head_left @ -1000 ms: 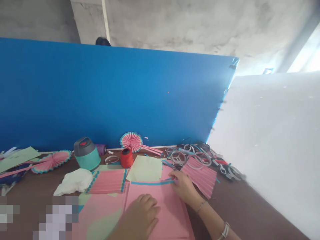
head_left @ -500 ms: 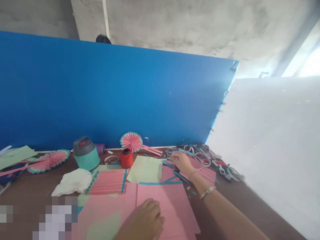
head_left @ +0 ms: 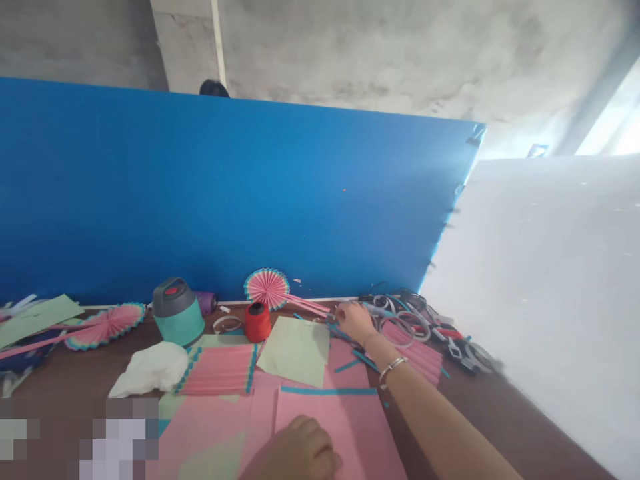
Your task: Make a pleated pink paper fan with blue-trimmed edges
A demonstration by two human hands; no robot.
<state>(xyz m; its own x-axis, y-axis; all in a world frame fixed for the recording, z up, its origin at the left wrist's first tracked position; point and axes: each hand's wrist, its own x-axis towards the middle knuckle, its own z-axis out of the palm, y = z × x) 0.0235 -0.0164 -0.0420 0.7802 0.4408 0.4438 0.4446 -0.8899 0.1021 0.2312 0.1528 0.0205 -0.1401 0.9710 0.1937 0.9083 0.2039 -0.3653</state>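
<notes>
My left hand (head_left: 299, 448) rests with curled fingers on a pink paper sheet (head_left: 345, 433) at the bottom middle; a thin blue strip (head_left: 327, 391) runs along the sheet's far edge. My right hand (head_left: 354, 320) reaches far across the table, fingers bent down among loose blue paper strips (head_left: 356, 359) beside a heap of tape rings (head_left: 400, 319). Whether it grips anything is hidden. A pale green sheet (head_left: 296, 349) lies just left of that hand.
A pleated pink panel (head_left: 220, 369), red thread spool (head_left: 257, 321), teal flask (head_left: 177, 311), white cloth (head_left: 150, 367) and pink paper fans (head_left: 267, 288) lie on the brown table. A blue board (head_left: 225, 200) stands behind, a white board (head_left: 550, 293) at right.
My right hand has left the blue strip on the pink sheet and stretched further away, up to the strips and rings. My left hand stayed on the sheet.
</notes>
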